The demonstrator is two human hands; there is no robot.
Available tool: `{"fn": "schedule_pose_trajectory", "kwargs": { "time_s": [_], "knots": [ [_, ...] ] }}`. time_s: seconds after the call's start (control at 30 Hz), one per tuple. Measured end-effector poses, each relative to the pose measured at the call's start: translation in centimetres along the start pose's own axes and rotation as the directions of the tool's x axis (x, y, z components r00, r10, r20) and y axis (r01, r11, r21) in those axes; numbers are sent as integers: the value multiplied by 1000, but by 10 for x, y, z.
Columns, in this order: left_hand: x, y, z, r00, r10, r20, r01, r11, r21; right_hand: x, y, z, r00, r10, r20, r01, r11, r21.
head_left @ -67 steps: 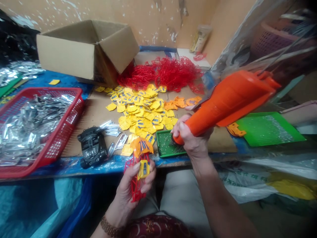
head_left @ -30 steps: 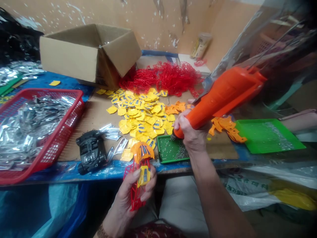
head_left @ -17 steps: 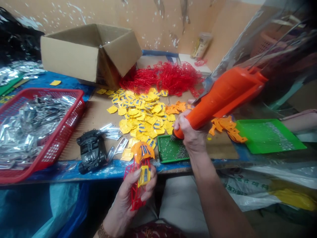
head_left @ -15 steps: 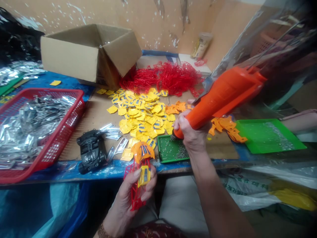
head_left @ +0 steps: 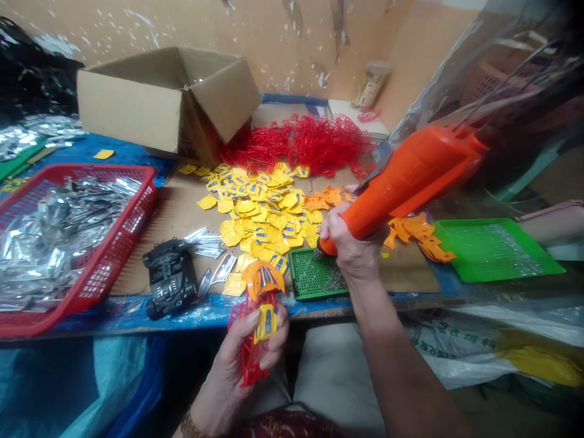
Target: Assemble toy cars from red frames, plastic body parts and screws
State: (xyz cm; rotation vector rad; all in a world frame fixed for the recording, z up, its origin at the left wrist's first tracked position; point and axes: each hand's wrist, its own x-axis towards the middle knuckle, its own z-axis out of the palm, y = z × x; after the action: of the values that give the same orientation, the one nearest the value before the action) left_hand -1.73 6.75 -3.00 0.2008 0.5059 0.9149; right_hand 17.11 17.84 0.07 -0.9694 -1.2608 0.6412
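My left hand [head_left: 244, 359] is closed around a toy car shell [head_left: 256, 322] made of a red frame with yellow and orange pieces, held upright below the table edge. My right hand [head_left: 349, 243] grips the narrow end of a big orange electric screwdriver [head_left: 406, 179]. Its tip rests over a small green tray [head_left: 310, 277] holding tiny screws. A black toy car chassis [head_left: 170, 278] lies on the cardboard to the left of the shell.
A pile of yellow plastic parts [head_left: 258, 210] and a heap of red frames [head_left: 301, 140] lie behind. A red basket [head_left: 114, 243] of silver parts sits left, an open cardboard box [head_left: 164, 100] at the back, a larger green tray [head_left: 495, 249] and orange pieces [head_left: 417, 234] right.
Over two seconds the screwdriver tip has settled onto the small green tray and the view shifted slightly. In the last second both hands have stayed almost still.
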Motion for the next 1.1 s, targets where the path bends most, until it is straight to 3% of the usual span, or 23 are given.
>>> {"fn": "schedule_pose_trajectory", "kwargs": {
  "time_s": [0.1, 0.37, 0.5, 0.63, 0.8, 0.97, 1.1],
  "knots": [
    [-1, 2, 3, 1000, -10, -27, 10, 1000, 13, 0, -8, 3, 993, -21, -117, 28, 998, 54],
    [0, 3, 8, 999, 11, -46, -12, 999, -30, 6, -21, 5, 980, -95, -177, 128, 975, 184],
    [2, 3, 15, 997, 8, -83, -13, 998, -69, 0, -45, 5, 973, -55, -226, 108, 968, 228],
    [5, 0, 18, 998, -34, -60, 22, 984, -178, -11, -88, 6, 985, 85, -152, -21, 926, 376],
    [5, -5, 24, 995, -73, -70, 53, 967, -249, -21, -132, 17, 998, 52, -37, -37, 942, 334],
    [4, -7, 27, 998, -36, -56, 21, 970, -241, -28, -135, 29, 999, 31, -6, -28, 954, 298],
    [4, -9, 25, 1000, -30, -5, 28, 975, -222, -33, -127, 30, 995, 94, -26, -80, 936, 342]
  ]
}}
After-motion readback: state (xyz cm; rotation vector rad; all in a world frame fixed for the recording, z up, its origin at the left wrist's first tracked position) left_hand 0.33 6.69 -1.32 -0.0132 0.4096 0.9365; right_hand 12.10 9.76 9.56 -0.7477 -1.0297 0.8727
